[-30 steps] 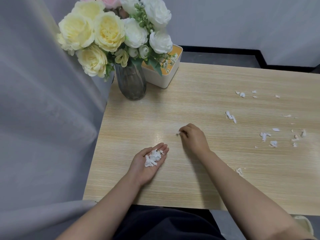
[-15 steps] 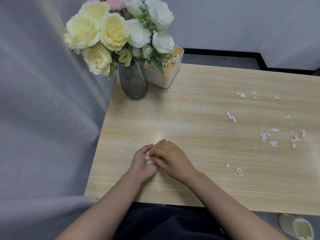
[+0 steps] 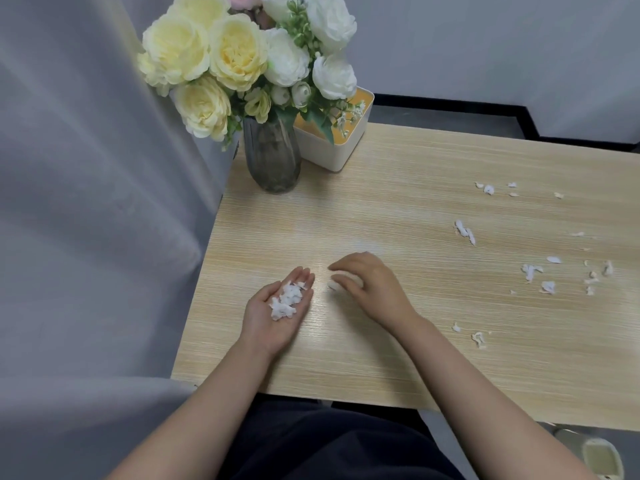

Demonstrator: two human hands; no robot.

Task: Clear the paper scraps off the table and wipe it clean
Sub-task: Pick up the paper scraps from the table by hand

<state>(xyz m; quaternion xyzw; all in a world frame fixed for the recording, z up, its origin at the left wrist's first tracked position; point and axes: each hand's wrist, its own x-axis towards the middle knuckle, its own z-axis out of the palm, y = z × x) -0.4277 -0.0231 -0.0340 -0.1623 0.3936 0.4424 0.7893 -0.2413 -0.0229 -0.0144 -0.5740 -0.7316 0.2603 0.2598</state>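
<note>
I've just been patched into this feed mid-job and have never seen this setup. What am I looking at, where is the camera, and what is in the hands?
There is no machine here: a person works with bare hands, and the one camera sits on their head, looking forward and down. The left hand lies palm up on the wooden table, cupping a pile of collected scraps. The right hand rests beside it, fingers curled; whether it pinches anything is blurred. More loose scraps lie scattered on the table's right half. At the far left corner stand a glass vase of flowers and a white box behind it.
</note>
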